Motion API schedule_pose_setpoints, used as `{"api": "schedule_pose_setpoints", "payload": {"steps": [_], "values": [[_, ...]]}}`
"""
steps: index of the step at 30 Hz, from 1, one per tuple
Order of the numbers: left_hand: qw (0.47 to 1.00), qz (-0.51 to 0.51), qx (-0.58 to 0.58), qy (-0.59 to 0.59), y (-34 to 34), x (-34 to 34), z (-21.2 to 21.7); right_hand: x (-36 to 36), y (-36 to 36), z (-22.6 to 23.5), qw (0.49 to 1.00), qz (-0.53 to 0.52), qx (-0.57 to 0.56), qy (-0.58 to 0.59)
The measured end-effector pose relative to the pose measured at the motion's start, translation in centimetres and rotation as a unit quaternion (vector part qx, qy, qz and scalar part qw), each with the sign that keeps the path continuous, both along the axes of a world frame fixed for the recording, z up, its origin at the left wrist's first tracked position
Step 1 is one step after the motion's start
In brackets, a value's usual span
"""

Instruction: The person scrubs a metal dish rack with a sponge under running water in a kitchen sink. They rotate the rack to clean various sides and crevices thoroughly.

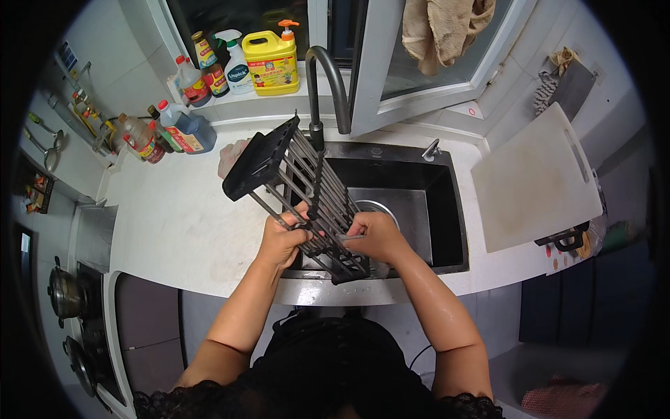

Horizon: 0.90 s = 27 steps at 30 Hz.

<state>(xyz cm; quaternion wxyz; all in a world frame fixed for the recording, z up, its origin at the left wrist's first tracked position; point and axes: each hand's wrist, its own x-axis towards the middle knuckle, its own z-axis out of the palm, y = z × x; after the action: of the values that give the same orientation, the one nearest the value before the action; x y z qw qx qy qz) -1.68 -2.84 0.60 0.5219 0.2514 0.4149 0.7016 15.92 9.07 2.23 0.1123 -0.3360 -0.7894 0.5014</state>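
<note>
Rack (316,192) is held tilted over the left part of the sink (445,216), top end overhanging the counter (174,216), bottom end by the sink's front edge. Faucet (314,91) stands close behind it. Room: sink's right half, plus the wide counter stretch to the left. Rack: grey bars, black end panel and crosspieces. Left hand (280,241) clamped on its left-side bars; right hand (377,234) closed at the bars, pinching a grey cloth-like piece (350,237).

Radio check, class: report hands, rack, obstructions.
Left hand holding rack; right hand at its right side. Rack tilted, partly over sink. Faucet just behind, contact unclear.
</note>
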Motion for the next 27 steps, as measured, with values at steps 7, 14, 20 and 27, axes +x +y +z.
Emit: {"api": "schedule_pose_setpoints", "payload": {"steps": [7,14,20,27], "values": [[1.0,-0.005,-0.018,0.012,-0.2,0.0,-1.2,-1.4,2.2,2.7,0.997,0.003,-0.012,0.072],[1.0,-0.002,-0.012,-0.007,-0.4,-0.1,-0.7,-0.6,1.2,-0.9,0.989,0.025,-0.136,0.049],[1.0,-0.002,-0.022,0.002,-0.5,0.6,-1.4,-2.2,0.5,-0.2,0.989,-0.031,-0.113,0.086],[1.0,-0.007,-0.012,0.023,-0.3,0.5,-0.8,-0.7,-0.2,-1.0,0.997,-0.021,-0.056,0.045]]}}
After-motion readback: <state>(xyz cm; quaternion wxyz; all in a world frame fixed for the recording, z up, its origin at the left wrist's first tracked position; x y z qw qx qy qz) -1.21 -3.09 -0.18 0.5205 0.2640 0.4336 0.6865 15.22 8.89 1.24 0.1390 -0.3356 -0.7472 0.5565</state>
